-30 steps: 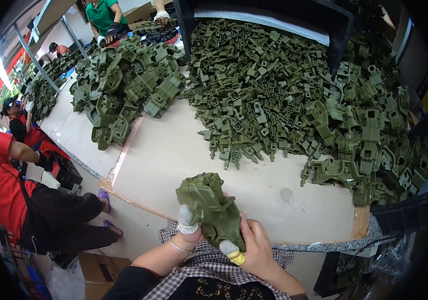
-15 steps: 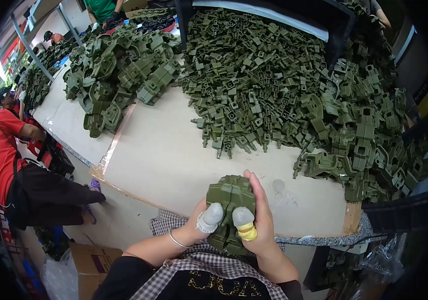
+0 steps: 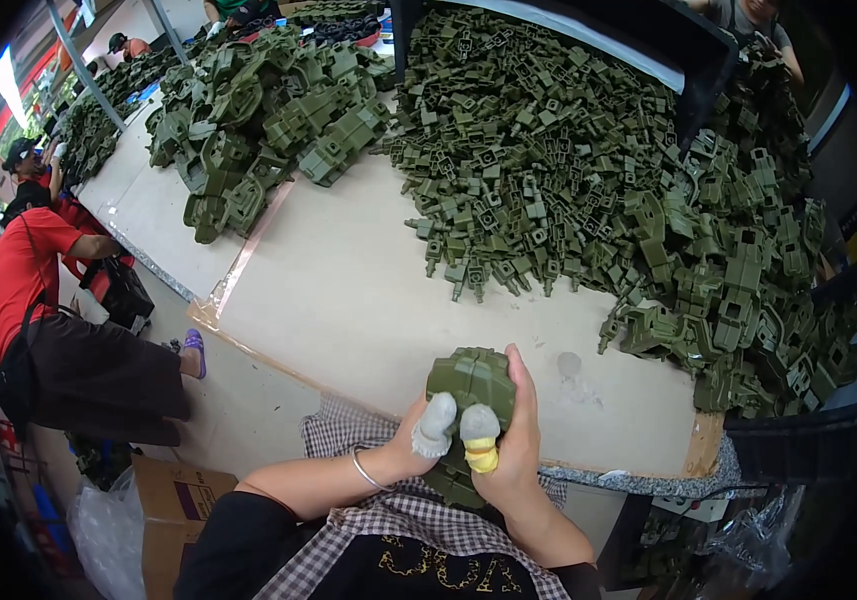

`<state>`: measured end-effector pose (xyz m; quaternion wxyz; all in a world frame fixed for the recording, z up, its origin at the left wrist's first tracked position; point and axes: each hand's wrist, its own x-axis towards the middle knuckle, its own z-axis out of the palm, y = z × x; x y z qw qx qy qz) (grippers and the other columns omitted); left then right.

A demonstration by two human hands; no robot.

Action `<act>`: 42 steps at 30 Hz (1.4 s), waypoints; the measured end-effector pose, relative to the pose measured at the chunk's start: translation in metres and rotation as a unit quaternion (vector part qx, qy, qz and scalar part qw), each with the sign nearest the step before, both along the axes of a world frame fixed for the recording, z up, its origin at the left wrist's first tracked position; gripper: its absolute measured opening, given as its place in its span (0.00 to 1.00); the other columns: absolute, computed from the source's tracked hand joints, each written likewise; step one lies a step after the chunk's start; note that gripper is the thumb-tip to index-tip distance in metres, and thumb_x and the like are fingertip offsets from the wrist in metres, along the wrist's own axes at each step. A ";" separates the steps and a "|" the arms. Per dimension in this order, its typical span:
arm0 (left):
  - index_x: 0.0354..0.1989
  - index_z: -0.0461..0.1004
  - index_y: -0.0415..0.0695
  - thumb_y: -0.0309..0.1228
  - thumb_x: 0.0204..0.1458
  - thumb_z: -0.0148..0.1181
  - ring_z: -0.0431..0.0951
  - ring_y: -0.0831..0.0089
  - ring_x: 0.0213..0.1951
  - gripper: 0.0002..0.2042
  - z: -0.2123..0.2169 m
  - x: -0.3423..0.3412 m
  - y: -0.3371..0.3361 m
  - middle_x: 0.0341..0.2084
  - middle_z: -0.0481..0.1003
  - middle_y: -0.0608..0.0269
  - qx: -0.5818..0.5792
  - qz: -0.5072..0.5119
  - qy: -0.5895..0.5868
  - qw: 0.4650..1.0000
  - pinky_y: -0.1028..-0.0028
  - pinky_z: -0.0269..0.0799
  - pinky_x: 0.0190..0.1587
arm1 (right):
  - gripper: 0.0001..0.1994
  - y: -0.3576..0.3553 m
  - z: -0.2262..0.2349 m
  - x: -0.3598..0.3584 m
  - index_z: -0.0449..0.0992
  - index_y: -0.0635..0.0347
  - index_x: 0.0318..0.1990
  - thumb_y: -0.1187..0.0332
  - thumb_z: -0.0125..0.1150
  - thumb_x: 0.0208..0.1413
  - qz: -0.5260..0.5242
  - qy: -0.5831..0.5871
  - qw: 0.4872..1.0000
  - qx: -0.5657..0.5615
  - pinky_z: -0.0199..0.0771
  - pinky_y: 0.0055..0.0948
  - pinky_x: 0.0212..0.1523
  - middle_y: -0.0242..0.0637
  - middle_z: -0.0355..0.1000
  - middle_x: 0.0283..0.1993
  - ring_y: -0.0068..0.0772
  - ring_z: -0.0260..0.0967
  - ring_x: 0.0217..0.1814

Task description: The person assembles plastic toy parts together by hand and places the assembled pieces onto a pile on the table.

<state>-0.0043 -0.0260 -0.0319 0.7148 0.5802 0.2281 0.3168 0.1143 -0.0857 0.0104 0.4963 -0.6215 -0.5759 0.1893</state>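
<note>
**Both hands clasped on one green part**

You are holding a rounded olive-green plastic part (image 3: 470, 385) with both hands, close to your body at the near edge of the tabletop (image 3: 348, 290). Your left hand (image 3: 418, 445) grips it from the left, its thumb in a white cot pressed on the part. Your right hand (image 3: 513, 440) wraps the right side, its thumb in a yellow-tipped cot just beside the other. A bracelet (image 3: 361, 468) sits on your left wrist. A large heap of small green parts (image 3: 588, 160) lies further back and to your right, and bigger green parts (image 3: 258, 110) are piled to the left. A person in a red shirt (image 3: 23, 270) crouches at your left.
</note>
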 end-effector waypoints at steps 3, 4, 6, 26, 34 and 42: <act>0.62 0.48 0.42 0.49 0.59 0.31 0.55 0.67 0.61 0.28 -0.004 0.002 -0.001 0.60 0.53 0.57 -0.047 -0.010 -0.014 0.999 0.67 0.50 0.62 | 0.33 0.002 -0.007 0.001 0.46 0.68 0.61 0.68 0.56 0.52 0.008 -0.004 1.000 -0.012 0.57 0.34 0.58 0.51 0.51 0.63 0.42 0.57 0.60; 0.62 0.48 0.42 0.49 0.59 0.31 0.55 0.67 0.61 0.28 -0.004 0.002 -0.002 0.60 0.53 0.57 -0.048 -0.013 -0.013 0.999 0.67 0.50 0.62 | 0.33 0.001 -0.008 0.001 0.46 0.68 0.61 0.68 0.56 0.52 0.004 -0.003 1.000 -0.013 0.57 0.34 0.58 0.51 0.51 0.63 0.42 0.57 0.60; 0.62 0.49 0.43 0.52 0.58 0.32 0.55 0.67 0.61 0.30 -0.001 0.004 -0.001 0.60 0.54 0.57 -0.049 -0.008 -0.009 0.999 0.68 0.49 0.62 | 0.38 0.002 -0.009 0.001 0.45 0.68 0.62 0.67 0.59 0.46 0.010 0.030 0.999 -0.032 0.48 0.41 0.63 0.57 0.44 0.64 0.56 0.44 0.66; 0.56 0.56 0.41 0.42 0.44 0.62 0.63 0.58 0.54 0.33 0.084 -0.027 0.104 0.52 0.63 0.50 0.434 0.081 0.083 0.894 0.63 0.57 0.58 | 0.34 0.006 -0.001 0.078 0.59 0.61 0.58 0.68 0.65 0.41 0.144 0.127 0.967 -0.170 0.62 0.32 0.55 0.48 0.65 0.50 0.42 0.63 0.55; 0.49 0.66 0.39 0.35 0.46 0.58 0.70 0.60 0.48 0.22 0.069 0.025 0.109 0.47 0.68 0.54 0.339 -0.369 0.357 0.788 0.69 0.64 0.50 | 0.29 0.011 0.009 0.068 0.65 0.62 0.52 0.65 0.66 0.38 0.141 -0.159 0.971 -0.106 0.66 0.36 0.47 0.44 0.68 0.44 0.47 0.66 0.46; 0.47 0.67 0.38 0.32 0.43 0.59 0.73 0.57 0.42 0.21 0.078 0.034 0.103 0.42 0.71 0.55 0.375 -0.358 0.386 0.763 0.67 0.68 0.45 | 0.28 0.013 0.009 0.078 0.66 0.61 0.50 0.65 0.66 0.38 0.109 -0.126 0.973 -0.159 0.67 0.35 0.44 0.42 0.68 0.43 0.45 0.66 0.44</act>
